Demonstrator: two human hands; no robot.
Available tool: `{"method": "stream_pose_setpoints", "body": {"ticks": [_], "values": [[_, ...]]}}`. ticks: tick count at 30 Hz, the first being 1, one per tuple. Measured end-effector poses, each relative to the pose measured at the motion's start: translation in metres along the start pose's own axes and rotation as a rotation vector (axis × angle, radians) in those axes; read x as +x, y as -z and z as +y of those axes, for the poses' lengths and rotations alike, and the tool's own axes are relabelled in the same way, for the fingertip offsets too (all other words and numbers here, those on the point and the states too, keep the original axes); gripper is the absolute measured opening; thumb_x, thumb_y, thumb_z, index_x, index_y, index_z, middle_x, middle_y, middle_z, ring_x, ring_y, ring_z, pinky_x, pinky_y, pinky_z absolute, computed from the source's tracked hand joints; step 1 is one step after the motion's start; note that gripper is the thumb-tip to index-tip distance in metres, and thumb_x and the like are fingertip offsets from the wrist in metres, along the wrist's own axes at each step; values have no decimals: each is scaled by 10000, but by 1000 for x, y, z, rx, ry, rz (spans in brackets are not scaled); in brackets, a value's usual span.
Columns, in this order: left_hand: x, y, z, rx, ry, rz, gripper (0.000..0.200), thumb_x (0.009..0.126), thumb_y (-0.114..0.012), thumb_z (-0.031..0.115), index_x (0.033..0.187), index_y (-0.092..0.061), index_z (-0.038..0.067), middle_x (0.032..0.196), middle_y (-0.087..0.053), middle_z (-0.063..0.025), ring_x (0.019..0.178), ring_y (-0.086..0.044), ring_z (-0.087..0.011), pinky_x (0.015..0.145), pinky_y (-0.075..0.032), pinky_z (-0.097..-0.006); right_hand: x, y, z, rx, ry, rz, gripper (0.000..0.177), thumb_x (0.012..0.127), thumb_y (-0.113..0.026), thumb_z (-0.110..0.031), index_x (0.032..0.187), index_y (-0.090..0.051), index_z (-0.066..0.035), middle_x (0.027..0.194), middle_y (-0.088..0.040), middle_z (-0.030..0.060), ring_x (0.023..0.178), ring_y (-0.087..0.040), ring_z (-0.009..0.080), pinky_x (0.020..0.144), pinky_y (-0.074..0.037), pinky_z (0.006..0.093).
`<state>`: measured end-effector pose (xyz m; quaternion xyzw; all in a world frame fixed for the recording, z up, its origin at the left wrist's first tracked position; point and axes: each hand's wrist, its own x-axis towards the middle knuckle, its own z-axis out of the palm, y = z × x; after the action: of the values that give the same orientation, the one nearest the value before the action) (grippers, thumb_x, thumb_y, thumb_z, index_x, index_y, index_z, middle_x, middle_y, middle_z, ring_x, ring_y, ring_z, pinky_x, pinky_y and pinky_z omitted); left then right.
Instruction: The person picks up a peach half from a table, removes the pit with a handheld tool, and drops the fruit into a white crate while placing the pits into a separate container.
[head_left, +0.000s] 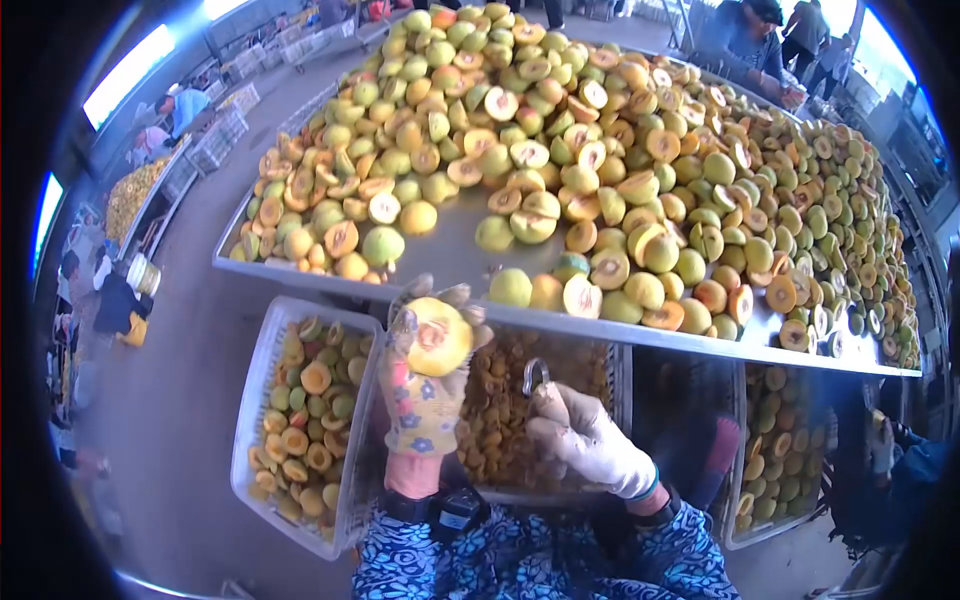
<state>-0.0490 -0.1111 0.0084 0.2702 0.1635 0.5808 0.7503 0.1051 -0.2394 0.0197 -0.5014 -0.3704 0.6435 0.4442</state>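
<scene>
My left hand (425, 375), in a flower-patterned glove, is closed around a halved yellow peach (440, 338). The cut face is turned up toward me, with a brownish centre. In its white glove, my right hand (592, 440) grips a small pitting tool (536, 376) with a curved metal loop pointing up; its handle is hidden by the fingers. The tool is apart from the peach, to its right. Both hands are in front of the near edge of a metal table (450, 255) heaped with whole and cut peaches (560, 130).
Below my hands stands a crate (620, 390) of brownish pieces, perhaps pits. A white crate (262, 400) of peach halves is at left, another crate (737, 460) at right. A person (745, 50) works across the table; a co-worker's glove (882, 445) shows at far right.
</scene>
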Motion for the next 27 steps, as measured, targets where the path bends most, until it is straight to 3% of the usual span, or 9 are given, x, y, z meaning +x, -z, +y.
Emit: {"method": "stream_pose_setpoints", "body": {"ticks": [1,3,8,14,19,21,24,26,27], "values": [[-5,0,-5,25,24,-12,536,983,-510,476,1290,-495,37,1143,-638,-186,929,-671,-285,801,-584,-395,4,1,3,6,-22,-3,200,939,-589,-194,1016,-544,-16,734,-577,44,654,-561,125,607,-472,322],[-17,-7,-17,90,25,-24,562,1003,-438,521,1264,-513,29,1103,-649,-168,919,-671,-264,815,-573,-378,12,1,13,-445,386,79,304,932,-633,-264,1052,-549,3,728,-595,189,620,-594,349,617,-480,397],[-30,-10,-44,367,57,55,512,1036,-389,452,1159,-593,-1,1057,-670,-142,934,-677,-237,850,-559,-351,18,-2,12,-412,334,122,327,926,-644,-273,1054,-559,15,815,-654,233,751,-662,394,652,-497,402],[-34,-10,-53,435,22,-4,473,1037,-387,416,1177,-566,1,1075,-653,-141,966,-664,-248,868,-556,-380,23,5,22,-367,357,123,328,930,-637,-267,1072,-569,20,843,-661,229,767,-668,357,691,-502,392],[-40,-30,-47,593,-63,5,493,1018,-389,447,1139,-568,4,1040,-644,-141,918,-662,-243,836,-561,-387,18,6,9,-290,130,-6,325,939,-617,-255,1093,-573,28,871,-657,200,782,-638,244,727,-496,364],[-36,-16,-44,726,-187,-146,456,993,-453,418,1049,-607,-8,968,-655,-135,830,-660,-228,762,-560,-360,22,7,28,-315,303,-12,334,940,-614,-257,1108,-572,28,860,-652,193,784,-630,235,735,-495,364],[-33,-11,-51,629,-225,-77,324,961,-549,305,979,-631,-7,917,-660,-131,781,-644,-214,694,-542,-350,39,14,43,-365,561,-74,363,950,-603,-276,1164,-563,14,810,-642,130,714,-613,187,673,-502,326],[-30,-16,-46,708,-327,-178,323,983,-509,272,962,-644,-22,928,-668,-132,803,-648,-215,724,-539,-348,32,16,45,-87,133,-212,332,965,-587,-286,1141,-558,-7,744,-601,53,607,-569,124,569,-482,267],[-29,-20,-43,690,-308,-181,242,957,-506,175,970,-655,-15,906,-672,-114,811,-640,-196,743,-526,-334,28,16,33,-28,89,-256,309,974,-574,-289,1125,-552,-21,721,-572,24,570,-538,100,529,-459,245]]}}
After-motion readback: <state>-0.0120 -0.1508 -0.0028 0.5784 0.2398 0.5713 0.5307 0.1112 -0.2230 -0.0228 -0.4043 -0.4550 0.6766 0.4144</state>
